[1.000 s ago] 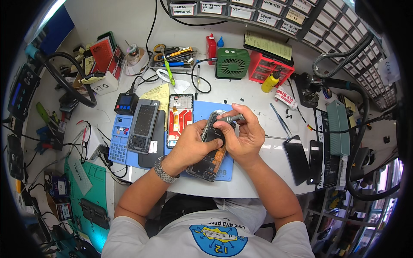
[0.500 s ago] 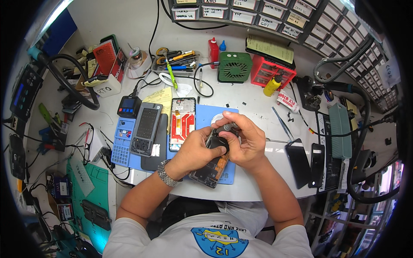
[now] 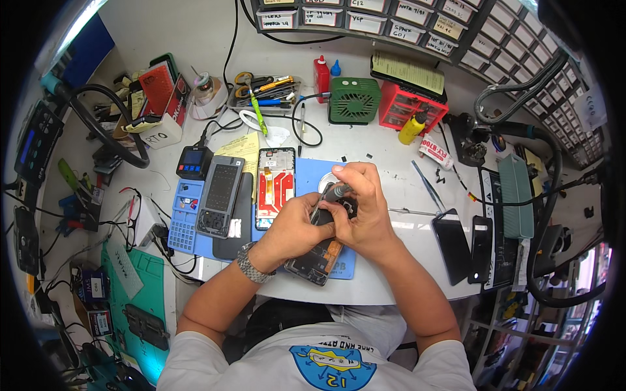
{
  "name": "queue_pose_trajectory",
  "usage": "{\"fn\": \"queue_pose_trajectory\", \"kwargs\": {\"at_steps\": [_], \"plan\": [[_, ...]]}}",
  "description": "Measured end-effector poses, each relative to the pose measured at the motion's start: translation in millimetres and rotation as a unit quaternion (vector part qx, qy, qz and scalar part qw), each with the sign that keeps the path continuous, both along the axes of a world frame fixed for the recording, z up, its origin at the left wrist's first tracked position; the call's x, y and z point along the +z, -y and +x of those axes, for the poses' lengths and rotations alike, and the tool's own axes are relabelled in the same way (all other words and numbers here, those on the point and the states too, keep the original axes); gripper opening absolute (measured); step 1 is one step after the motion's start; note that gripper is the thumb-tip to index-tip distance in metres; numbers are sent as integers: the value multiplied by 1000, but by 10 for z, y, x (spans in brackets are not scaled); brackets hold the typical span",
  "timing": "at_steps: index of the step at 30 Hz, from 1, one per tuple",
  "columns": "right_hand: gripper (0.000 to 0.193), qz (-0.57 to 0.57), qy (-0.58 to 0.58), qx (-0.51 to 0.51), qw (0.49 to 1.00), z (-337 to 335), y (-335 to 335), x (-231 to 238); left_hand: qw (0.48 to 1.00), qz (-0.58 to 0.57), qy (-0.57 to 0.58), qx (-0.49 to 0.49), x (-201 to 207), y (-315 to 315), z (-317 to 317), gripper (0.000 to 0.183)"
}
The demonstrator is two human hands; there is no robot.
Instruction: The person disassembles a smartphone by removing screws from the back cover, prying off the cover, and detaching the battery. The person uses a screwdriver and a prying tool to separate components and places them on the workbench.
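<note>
An opened smartphone (image 3: 312, 268) is held at a slant over a blue mat (image 3: 344, 266), its dark inner parts and an orange flex strip showing. My left hand (image 3: 297, 225) is closed around the phone's left side, with the thumb lying across it. In the fingers of my right hand (image 3: 366, 218) is a small tool with a grey ribbed handle (image 3: 337, 192), standing at the phone's upper edge. Its tip is hidden by my fingers. A white round thing (image 3: 328, 179) shows partly behind the hands. Left of them lies a phone frame with a red inner sheet (image 3: 276, 189).
Further left are a grey phone frame (image 3: 220, 195) and a blue parts tray (image 3: 184, 221). Tweezers (image 3: 427, 182) and dark phone screens (image 3: 451, 247) lie to the right. A green fan (image 3: 354, 101), red drawer box (image 3: 412, 107) and tool tray (image 3: 267, 94) stand behind.
The grey-handled tool has tilted more upright, and my right hand has shifted slightly left with it. My left hand stays on the phone, its thumb a little further left.
</note>
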State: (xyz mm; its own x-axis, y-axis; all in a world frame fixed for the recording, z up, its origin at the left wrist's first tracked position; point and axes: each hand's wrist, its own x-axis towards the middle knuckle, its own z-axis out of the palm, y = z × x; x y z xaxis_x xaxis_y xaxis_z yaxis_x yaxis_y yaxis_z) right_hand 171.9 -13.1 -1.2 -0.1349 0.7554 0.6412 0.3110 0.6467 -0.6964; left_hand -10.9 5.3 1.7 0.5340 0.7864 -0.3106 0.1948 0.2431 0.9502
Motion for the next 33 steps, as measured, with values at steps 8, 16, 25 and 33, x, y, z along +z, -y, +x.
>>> {"fn": "queue_pose_trajectory", "kwargs": {"at_steps": [8, 16, 25, 33], "plan": [[88, 17, 3, -1, 1000, -24, 7, 5, 1000, 18, -6, -14, 56, 7, -7, 40], [90, 41, 2, 13, 999, -43, -8, 16, 998, 52, 29, 2, -60, 9, 6, 41], [90, 42, -14, 17, 999, -37, -23, -25, 998, 55, 6, 12, -39, 3, 6, 38], [85, 43, -34, 20, 998, -48, -45, -98, 999, 37, -3, -1, 17, -5, 18, 47]]}}
